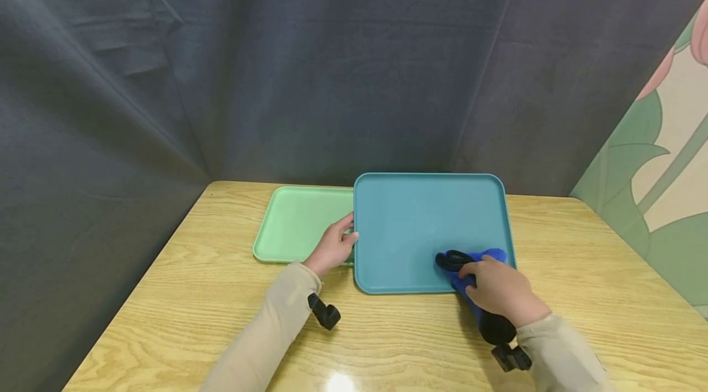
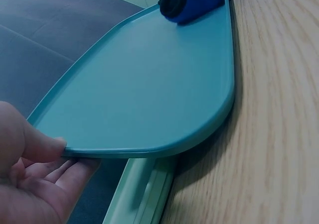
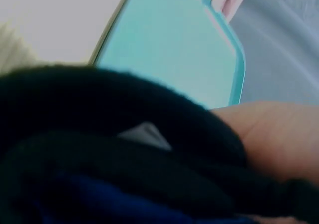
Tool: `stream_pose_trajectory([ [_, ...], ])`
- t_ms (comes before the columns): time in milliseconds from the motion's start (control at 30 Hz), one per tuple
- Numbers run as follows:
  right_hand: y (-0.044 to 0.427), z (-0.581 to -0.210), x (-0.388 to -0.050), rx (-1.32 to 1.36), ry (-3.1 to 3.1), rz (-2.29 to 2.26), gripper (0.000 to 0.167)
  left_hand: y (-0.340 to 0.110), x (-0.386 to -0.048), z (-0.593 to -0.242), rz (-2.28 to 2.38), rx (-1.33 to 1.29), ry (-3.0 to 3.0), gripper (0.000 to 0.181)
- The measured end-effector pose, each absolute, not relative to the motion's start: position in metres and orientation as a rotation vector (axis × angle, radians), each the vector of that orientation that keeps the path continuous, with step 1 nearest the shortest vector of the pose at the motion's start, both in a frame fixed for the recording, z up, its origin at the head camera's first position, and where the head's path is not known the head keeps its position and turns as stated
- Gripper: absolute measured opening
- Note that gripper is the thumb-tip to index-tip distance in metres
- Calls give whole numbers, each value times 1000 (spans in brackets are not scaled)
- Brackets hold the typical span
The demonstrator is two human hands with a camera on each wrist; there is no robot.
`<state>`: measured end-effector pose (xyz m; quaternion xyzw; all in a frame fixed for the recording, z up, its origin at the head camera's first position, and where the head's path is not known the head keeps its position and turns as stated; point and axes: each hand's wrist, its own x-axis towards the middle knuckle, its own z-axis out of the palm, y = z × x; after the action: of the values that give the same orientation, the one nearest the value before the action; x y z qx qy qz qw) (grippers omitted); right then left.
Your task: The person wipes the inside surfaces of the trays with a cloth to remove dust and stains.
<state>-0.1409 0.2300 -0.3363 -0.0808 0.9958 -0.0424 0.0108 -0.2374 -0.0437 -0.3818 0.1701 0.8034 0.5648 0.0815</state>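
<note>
My left hand (image 1: 334, 247) grips the left edge of a blue rectangular tray (image 1: 417, 220). In the left wrist view the thumb lies on top of the rim and the fingers are underneath. That side of the tray is raised over a light green tray (image 1: 304, 218). My right hand (image 1: 502, 289) holds a soft blue and black fabric item (image 1: 455, 260) at the blue tray's front right corner. Part of the item lies on the tray and part hangs past its front edge. Its exact kind cannot be told; a small pale tag (image 3: 145, 136) shows on its black part.
The trays are toward the back of a wooden table (image 1: 182, 312). A dark grey curtain (image 1: 354, 72) hangs behind and to the left. At the right is a panel (image 1: 664, 195) with a leaf and flower pattern.
</note>
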Motion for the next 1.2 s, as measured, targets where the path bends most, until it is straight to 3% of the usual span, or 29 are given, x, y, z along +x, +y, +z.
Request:
stream_pose_trajectory([
  [733,121,-342,-136,-533,3163,-260,20,-44,-237,-381,1707,520,2417,52],
  [1200,109,-342,-137,-528,3124,-332,21,-45,-238,-381,1733,510,2408,52],
])
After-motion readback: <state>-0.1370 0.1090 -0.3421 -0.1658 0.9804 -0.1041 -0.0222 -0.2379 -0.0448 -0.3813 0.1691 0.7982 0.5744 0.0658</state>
